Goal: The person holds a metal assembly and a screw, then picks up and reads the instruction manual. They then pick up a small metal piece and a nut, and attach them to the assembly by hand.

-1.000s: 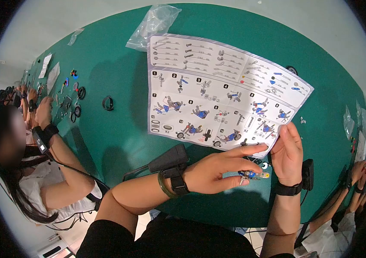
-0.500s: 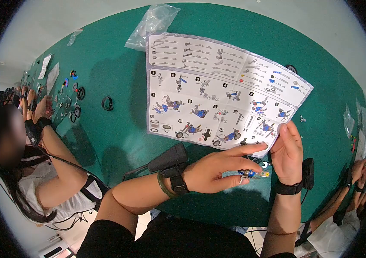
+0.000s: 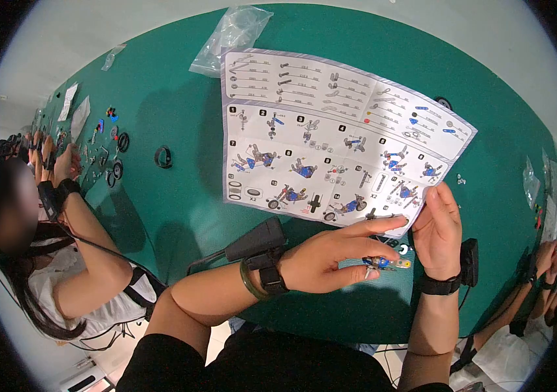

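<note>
A printed instruction sheet (image 3: 331, 124) with numbered steps and a parts chart is held up above the green table. My right hand (image 3: 437, 232) grips its lower right corner between thumb and fingers. In my left hand (image 3: 323, 261) a small partly built metal-and-blue model (image 3: 383, 262) sits between the thumb and the curled fingers. The index finger of that hand stretches out to the sheet's lower edge, near the last steps. Some small parts (image 3: 404, 249) lie on the table behind the model, partly hidden by the hands.
A clear plastic bag (image 3: 233, 39) lies behind the sheet. A black ring-shaped band (image 3: 163, 157) and a black device (image 3: 252, 240) rest on the table. Black tyres (image 3: 121, 142) and loose parts lie to the left, near a co-worker's arm (image 3: 92, 235). Other people's hands (image 3: 545, 258) are at the right.
</note>
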`<state>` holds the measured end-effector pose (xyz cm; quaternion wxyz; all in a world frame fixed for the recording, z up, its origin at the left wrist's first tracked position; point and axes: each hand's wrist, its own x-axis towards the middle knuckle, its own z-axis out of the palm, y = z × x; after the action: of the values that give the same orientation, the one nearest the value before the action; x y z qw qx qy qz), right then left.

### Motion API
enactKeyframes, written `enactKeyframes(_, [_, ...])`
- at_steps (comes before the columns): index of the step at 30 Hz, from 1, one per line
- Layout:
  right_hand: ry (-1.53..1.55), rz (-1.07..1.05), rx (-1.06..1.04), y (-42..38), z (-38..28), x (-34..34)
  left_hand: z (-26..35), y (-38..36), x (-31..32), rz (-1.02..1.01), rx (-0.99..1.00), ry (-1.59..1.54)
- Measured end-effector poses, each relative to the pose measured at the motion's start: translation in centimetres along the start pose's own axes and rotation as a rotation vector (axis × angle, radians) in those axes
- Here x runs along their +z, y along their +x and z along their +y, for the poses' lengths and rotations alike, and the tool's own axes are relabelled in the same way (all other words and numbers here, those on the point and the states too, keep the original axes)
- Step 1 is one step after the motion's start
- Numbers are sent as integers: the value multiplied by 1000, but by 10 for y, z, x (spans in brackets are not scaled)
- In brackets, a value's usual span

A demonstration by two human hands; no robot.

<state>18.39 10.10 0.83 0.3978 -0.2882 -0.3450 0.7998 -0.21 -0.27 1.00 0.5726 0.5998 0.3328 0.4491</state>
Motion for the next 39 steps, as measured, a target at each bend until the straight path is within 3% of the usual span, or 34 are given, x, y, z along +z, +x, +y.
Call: enactKeyframes(39, [11,3,22,-1,1,-1,1,0,-2,-8,25,24])
